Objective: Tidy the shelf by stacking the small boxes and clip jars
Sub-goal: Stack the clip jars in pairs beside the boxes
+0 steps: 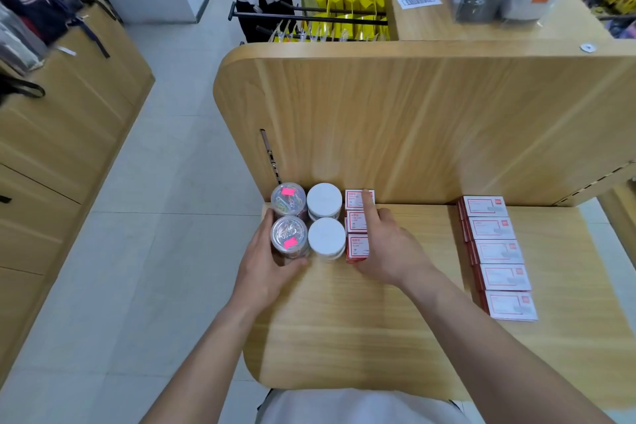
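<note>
the task looks nearly done: four clip jars (306, 221) sit in a tight square at 9 o'clock on the wooden shelf (378, 320), small boxes (358, 225) touching their 3 o'clock side, larger boxes (497, 253) lined at 3 o'clock. the left hand (266, 263) cups the near clear jar (289, 238); the right hand (385, 248) lies loose, flat against the boxes, squaring them. pale tiled shop floor (155, 182) beyond.

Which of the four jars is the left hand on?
The left hand cups the near clear-lidded jar, the one with a pink sticker at its lid's near edge. The other clear jar and both white-lidded jars are untouched.
</note>
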Demonstrator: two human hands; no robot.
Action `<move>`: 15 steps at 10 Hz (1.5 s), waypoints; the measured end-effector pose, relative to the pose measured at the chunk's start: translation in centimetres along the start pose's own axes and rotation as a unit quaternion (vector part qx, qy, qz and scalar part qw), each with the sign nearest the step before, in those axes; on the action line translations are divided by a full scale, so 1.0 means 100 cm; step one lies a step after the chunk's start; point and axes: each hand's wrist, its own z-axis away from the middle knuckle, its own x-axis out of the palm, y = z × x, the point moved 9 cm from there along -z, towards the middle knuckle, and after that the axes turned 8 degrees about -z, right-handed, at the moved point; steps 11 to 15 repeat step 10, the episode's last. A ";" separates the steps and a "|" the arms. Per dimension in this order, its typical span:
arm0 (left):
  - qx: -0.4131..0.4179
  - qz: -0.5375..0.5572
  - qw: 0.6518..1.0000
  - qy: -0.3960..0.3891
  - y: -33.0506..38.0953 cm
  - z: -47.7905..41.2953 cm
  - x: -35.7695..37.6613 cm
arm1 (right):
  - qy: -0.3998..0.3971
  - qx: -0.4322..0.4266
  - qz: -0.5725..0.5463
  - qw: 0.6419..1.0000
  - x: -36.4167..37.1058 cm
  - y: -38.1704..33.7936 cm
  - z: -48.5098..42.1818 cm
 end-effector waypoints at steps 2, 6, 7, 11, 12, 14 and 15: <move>0.020 -0.008 1.000 -0.008 0.008 0.000 -0.001 | 0.002 0.000 0.015 1.000 0.000 0.000 -0.001; 0.003 -0.008 1.000 -0.015 0.003 0.000 0.007 | 0.025 0.016 0.055 0.998 -0.002 -0.002 0.001; 0.003 0.005 1.000 -0.010 0.003 0.000 0.006 | 0.029 0.011 0.049 0.998 -0.001 -0.001 0.001; -0.024 -0.003 1.000 0.005 -0.008 0.019 -0.004 | 0.082 0.057 0.046 0.994 -0.028 0.001 0.041; -0.024 -0.003 1.000 0.005 -0.008 0.019 -0.004 | 0.082 0.057 0.046 0.994 -0.028 0.001 0.041; -0.024 -0.003 1.000 0.005 -0.008 0.019 -0.004 | 0.082 0.057 0.046 0.994 -0.028 0.001 0.041; -0.024 -0.003 1.000 0.005 -0.008 0.019 -0.004 | 0.082 0.057 0.046 0.994 -0.028 0.001 0.041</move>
